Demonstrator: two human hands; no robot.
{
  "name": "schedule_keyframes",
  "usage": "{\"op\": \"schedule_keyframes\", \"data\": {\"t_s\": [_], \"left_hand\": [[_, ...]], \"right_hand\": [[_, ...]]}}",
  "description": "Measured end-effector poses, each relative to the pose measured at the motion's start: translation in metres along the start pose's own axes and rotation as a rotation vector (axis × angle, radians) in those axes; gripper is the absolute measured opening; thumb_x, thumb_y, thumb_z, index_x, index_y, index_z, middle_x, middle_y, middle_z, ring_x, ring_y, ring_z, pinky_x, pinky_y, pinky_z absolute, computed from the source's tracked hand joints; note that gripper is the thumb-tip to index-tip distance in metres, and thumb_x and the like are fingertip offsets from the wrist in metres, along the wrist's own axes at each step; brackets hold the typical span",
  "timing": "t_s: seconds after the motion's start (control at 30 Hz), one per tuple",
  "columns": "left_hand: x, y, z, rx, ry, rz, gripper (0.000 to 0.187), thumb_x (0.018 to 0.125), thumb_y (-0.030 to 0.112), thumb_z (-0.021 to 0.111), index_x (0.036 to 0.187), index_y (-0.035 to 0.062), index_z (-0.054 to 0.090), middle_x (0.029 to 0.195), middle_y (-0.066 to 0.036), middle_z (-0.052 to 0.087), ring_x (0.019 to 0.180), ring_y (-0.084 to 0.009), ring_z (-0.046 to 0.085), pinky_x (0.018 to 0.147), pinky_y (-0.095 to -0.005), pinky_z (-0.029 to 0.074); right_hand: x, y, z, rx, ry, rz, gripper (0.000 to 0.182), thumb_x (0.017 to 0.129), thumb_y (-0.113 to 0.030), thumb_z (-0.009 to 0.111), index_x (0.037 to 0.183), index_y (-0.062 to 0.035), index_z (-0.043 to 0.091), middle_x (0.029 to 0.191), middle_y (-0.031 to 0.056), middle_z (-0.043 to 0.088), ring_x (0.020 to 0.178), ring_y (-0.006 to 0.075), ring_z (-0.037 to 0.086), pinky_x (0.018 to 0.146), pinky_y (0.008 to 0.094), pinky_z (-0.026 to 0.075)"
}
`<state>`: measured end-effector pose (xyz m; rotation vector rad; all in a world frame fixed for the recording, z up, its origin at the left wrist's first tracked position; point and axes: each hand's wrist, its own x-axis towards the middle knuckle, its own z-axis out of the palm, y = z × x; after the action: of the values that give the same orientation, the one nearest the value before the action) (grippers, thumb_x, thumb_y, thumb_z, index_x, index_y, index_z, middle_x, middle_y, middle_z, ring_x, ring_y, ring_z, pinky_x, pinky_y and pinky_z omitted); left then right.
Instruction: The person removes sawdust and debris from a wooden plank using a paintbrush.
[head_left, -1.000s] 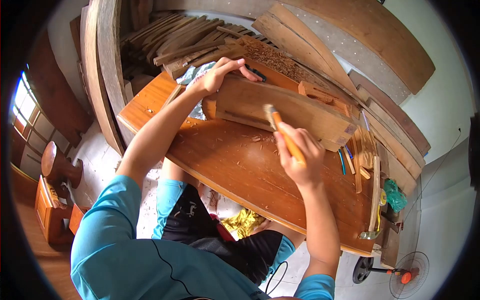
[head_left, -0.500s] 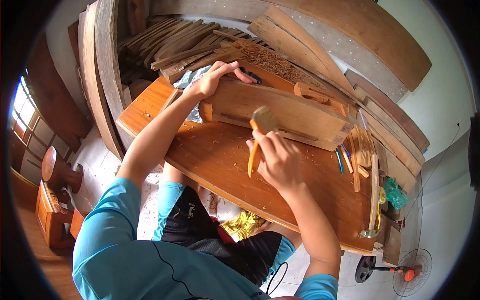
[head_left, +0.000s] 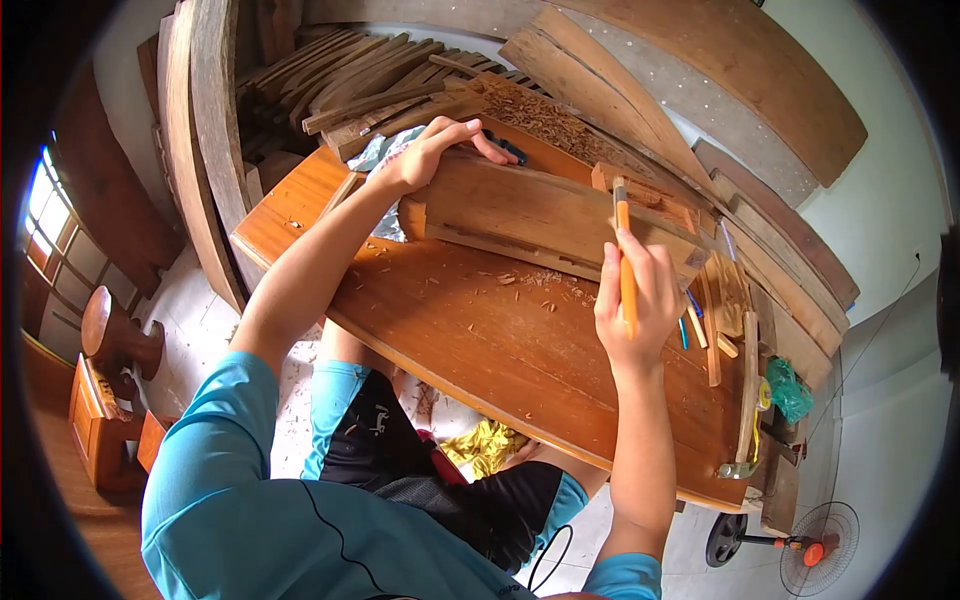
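My right hand [head_left: 637, 300] is closed around the orange handle of a flat paintbrush [head_left: 625, 240]. Its bristles point up and away, by the top edge of a long wooden block [head_left: 540, 210] near the block's right part. At the block's left end, my left hand [head_left: 437, 155] rests on top with fingers stretched out and apart; some of its fingers are partly hidden. Close to that hand lie a crumpled patterned cloth or wrapper [head_left: 385, 150] and a small black object [head_left: 505, 148]. Wood shavings [head_left: 545, 290] are scattered along the block's near side.
The block sits on a brown wooden table [head_left: 450, 340]. Behind it stands a carved wooden piece [head_left: 650, 200]. At the right are pens and sticks [head_left: 697, 320], a green plastic bag [head_left: 788, 390] and a fan [head_left: 815, 550]. Stacked boards [head_left: 360, 80] and a shavings pile [head_left: 530, 115] lie beyond.
My right hand has swung the paintbrush rightward and up, from the block's middle face to its top edge. More shavings lie on the table before the block. My left hand stays put.
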<state>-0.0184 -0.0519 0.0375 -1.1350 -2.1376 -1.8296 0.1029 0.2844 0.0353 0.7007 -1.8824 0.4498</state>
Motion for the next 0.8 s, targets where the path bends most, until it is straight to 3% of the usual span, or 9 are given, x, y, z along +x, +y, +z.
{"op": "schedule_keyframes", "data": {"t_s": [0.13,0.3,0.43,0.47,0.63,0.8], "left_hand": [[-0.001,-0.002,0.002,-0.031,0.029,-0.007,0.070,0.117,0.045,0.037,0.106,-0.0071,0.083,0.123,-0.029,0.079,0.122,-0.0371,0.073,0.118,-0.0437,0.047],[0.000,-0.004,0.001,-0.027,0.016,0.018,0.070,0.116,0.044,0.037,0.106,-0.0073,0.083,0.122,-0.029,0.079,0.122,-0.0378,0.073,0.118,-0.0450,0.048],[0.000,-0.002,0.001,-0.041,0.002,0.025,0.069,0.116,0.044,0.038,0.106,-0.0072,0.083,0.122,-0.029,0.079,0.122,-0.0372,0.073,0.118,-0.0445,0.048],[0.000,-0.003,0.001,-0.045,0.001,0.024,0.069,0.116,0.044,0.038,0.106,-0.0071,0.083,0.122,-0.029,0.079,0.122,-0.0370,0.073,0.118,-0.0443,0.048],[0.000,-0.003,0.000,-0.035,0.007,-0.003,0.069,0.117,0.044,0.038,0.105,-0.0066,0.083,0.124,-0.029,0.079,0.121,-0.0362,0.073,0.117,-0.0433,0.048],[0.000,0.001,0.000,-0.005,-0.014,0.012,0.069,0.117,0.045,0.037,0.105,-0.0063,0.083,0.126,-0.030,0.078,0.121,-0.0357,0.073,0.117,-0.0428,0.048]], "right_hand": [[-0.009,-0.026,0.014,-0.022,-0.168,-0.064,0.022,0.096,-0.020,0.085,0.114,-0.0097,0.077,0.094,0.0043,0.061,0.071,0.0219,0.065,0.061,0.0381,0.055],[-0.022,-0.059,0.028,0.247,-0.389,-0.092,0.020,0.100,-0.022,0.079,0.116,-0.0098,0.076,0.092,0.0053,0.062,0.079,0.0234,0.070,0.066,0.0386,0.060],[-0.014,-0.060,0.024,0.398,-0.414,-0.047,0.023,0.099,-0.016,0.080,0.122,-0.0141,0.079,0.089,0.0041,0.066,0.068,0.0218,0.071,0.058,0.0364,0.059],[-0.011,-0.057,0.019,0.353,-0.415,-0.051,0.024,0.102,-0.021,0.077,0.125,-0.0159,0.077,0.094,0.0033,0.067,0.072,0.0217,0.073,0.059,0.0371,0.060],[0.001,-0.026,0.005,0.285,-0.188,0.076,0.011,0.100,-0.009,0.075,0.109,-0.0148,0.077,0.086,0.0030,0.069,0.067,0.0221,0.070,0.056,0.0352,0.056],[0.007,0.001,-0.009,-0.045,-0.002,0.154,0.002,0.101,-0.012,0.076,0.102,-0.0122,0.075,0.083,0.0059,0.066,0.067,0.0264,0.067,0.057,0.0402,0.054]]}}
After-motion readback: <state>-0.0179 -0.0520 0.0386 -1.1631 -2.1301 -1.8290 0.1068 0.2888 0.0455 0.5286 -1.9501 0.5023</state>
